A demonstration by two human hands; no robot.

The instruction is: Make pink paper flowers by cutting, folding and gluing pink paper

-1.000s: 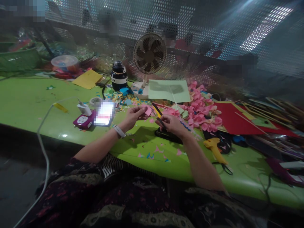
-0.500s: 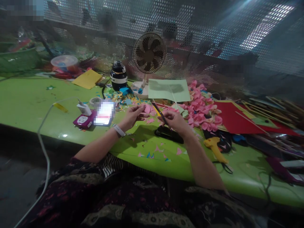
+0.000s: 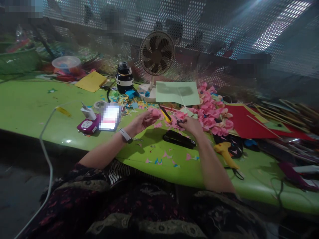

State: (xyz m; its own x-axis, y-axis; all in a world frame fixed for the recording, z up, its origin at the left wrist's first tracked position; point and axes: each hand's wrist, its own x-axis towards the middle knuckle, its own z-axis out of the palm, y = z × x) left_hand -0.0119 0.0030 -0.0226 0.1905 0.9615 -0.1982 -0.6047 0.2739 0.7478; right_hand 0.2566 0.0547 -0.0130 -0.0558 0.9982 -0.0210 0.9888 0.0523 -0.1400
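Over the left-centre of the table, my left hand (image 3: 142,123) pinches a curled pink paper petal (image 3: 156,113) at the fingertips. My right hand (image 3: 191,125) is closed on the dark handles of what look like small scissors (image 3: 179,123), their blades hard to make out among pink scraps. A yellow and black utility knife (image 3: 166,115) lies on the table between the hands. Just below the right hand rests a black stapler (image 3: 178,139). Right of the hand is a heap of pink paper flowers (image 3: 211,114).
A fan (image 3: 157,54) and black bottle (image 3: 124,78) stand at the back beside a pale green sheet (image 3: 178,93). At left lie a lit phone (image 3: 109,117) and a purple adapter (image 3: 87,126) with a cable. A yellow glue gun (image 3: 226,155) and red sheets (image 3: 249,122) lie right.
My right hand has shifted right, away from the utility knife it was at, and now grips the scissors. The stapler shows more fully. My left hand keeps the petal, its fingers turned slightly.
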